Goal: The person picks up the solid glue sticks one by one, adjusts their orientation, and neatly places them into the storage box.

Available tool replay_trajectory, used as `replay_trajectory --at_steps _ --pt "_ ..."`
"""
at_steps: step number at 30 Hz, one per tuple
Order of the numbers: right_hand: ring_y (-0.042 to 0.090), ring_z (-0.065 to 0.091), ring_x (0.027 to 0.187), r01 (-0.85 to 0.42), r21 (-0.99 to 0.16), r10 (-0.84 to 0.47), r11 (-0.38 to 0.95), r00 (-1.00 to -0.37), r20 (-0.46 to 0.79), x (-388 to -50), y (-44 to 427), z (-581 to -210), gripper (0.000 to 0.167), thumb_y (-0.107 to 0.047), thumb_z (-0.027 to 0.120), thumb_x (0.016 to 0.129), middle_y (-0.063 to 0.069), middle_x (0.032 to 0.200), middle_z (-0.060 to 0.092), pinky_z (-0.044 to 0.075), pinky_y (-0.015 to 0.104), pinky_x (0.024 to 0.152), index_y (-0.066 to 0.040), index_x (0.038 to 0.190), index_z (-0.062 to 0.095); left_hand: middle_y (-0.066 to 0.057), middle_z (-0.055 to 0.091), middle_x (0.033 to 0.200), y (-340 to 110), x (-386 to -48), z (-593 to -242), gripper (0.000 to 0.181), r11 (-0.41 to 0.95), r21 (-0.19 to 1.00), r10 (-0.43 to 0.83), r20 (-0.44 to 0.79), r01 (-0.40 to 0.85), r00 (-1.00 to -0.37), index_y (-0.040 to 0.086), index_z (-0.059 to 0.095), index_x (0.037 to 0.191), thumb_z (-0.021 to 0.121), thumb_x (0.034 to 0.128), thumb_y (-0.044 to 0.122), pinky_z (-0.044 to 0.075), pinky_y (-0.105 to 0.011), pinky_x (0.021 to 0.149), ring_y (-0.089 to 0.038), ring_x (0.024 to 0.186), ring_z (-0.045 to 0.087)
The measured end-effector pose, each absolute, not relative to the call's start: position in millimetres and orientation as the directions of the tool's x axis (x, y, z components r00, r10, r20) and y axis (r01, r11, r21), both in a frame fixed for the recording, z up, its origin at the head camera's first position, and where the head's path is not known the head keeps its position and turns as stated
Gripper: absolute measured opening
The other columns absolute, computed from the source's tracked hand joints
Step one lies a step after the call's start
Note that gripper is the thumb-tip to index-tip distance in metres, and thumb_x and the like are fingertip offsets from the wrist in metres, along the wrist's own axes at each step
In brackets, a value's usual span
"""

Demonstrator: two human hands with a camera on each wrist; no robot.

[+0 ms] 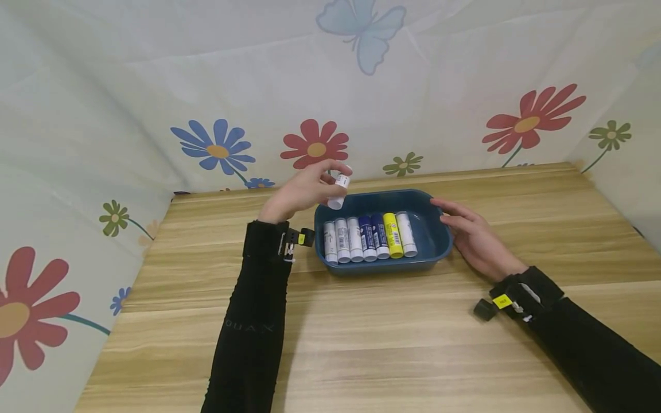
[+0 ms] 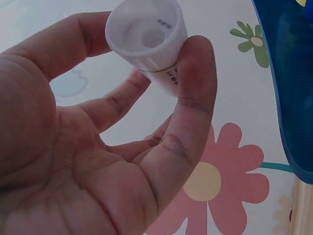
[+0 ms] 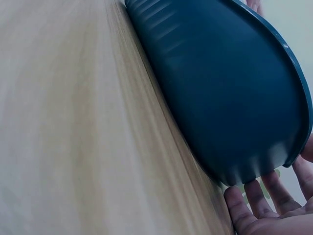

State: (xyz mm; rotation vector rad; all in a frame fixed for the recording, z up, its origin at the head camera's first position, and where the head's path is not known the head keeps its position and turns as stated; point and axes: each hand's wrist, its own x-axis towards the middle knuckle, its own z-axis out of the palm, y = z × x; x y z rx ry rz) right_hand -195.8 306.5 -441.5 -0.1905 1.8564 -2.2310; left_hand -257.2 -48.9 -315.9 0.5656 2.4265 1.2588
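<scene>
My left hand (image 1: 310, 186) pinches a white glue stick (image 1: 339, 191) between thumb and fingers, tilted above the back left rim of a dark blue plastic bin (image 1: 382, 268). In the left wrist view the hollow round end of that glue stick (image 2: 146, 29) faces the camera. Inside the bin several glue sticks lie side by side: white ones (image 1: 342, 241) at the left, dark blue ones (image 1: 367, 238), a yellow one (image 1: 393, 235) and another white one (image 1: 407, 234). My right hand (image 1: 477, 241) rests its extended fingers (image 3: 264, 198) against the bin's right end.
The bin stands on a wood-grain table (image 1: 382, 344), near its back edge. Behind and beside it hangs a white cloth (image 1: 248, 74) printed with flowers and a butterfly. A wrist camera (image 1: 485, 310) sits on the right wrist, another (image 1: 306, 237) on the left.
</scene>
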Motion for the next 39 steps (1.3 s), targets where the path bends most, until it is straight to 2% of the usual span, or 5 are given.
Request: replay_trajectory --at_steps 6,16,27,36,39 --pt "0.019 0.033 0.14 0.093 -0.98 -0.26 -0.175 -0.965 -0.045 -196.1 306.4 -441.7 0.049 -0.016 0.052 0.11 0.004 0.163 0.028 0.045 0.016 0.101 -0.008 0.158 0.043 -0.014 0.063 0.129 -43.4 -253.7 -314.6 0.044 0.512 0.834 0.532 -0.119 0.206 -0.839 0.016 0.057 0.142 0.069 0.1001 0.019 0.057 -0.038 0.094 -0.028 0.111 0.064" --pt "0.02 0.03 0.142 0.095 -0.981 -0.257 -0.169 -0.965 -0.049 -195.1 305.8 -441.2 0.05 -0.017 0.052 0.11 0.003 0.164 0.028 0.044 0.016 0.102 -0.007 0.158 0.042 -0.015 0.059 0.134 -32.2 -248.9 -315.3 0.045 0.5 0.844 0.558 -0.146 0.191 -0.817 0.015 0.056 0.144 0.069 0.1003 0.019 0.056 -0.039 0.097 -0.03 0.113 0.062" --pt "0.02 0.031 0.142 0.096 -0.981 -0.257 -0.166 -0.965 -0.051 -195.6 305.9 -440.6 0.05 -0.017 0.052 0.11 0.004 0.164 0.027 0.045 0.016 0.101 -0.007 0.158 0.042 -0.01 0.058 0.137 -19.3 -245.2 -319.6 0.045 0.469 0.845 0.614 -0.105 0.255 -0.783 0.014 0.057 0.143 0.07 0.1002 0.017 0.057 -0.037 0.094 -0.027 0.118 0.058" --pt "0.02 0.03 0.142 0.102 -0.981 -0.264 -0.167 -0.963 -0.055 -194.8 305.1 -440.1 0.05 -0.017 0.051 0.111 0.004 0.165 0.025 0.045 0.017 0.101 -0.007 0.159 0.04 -0.011 0.06 0.137 -5.4 -241.3 -325.3 0.044 0.476 0.831 0.637 -0.099 0.288 -0.765 0.018 0.058 0.143 0.069 0.1006 0.019 0.056 -0.039 0.093 -0.026 0.111 0.063" --pt "0.021 0.03 0.142 0.101 -0.981 -0.263 -0.164 -0.963 -0.055 -194.7 305.0 -440.0 0.05 -0.018 0.051 0.111 0.004 0.165 0.025 0.045 0.017 0.101 -0.007 0.159 0.04 -0.01 0.058 0.142 -0.8 -240.4 -326.9 0.045 0.468 0.832 0.649 -0.095 0.298 -0.755 0.017 0.057 0.144 0.07 0.1006 0.019 0.055 -0.038 0.096 -0.026 0.118 0.061"
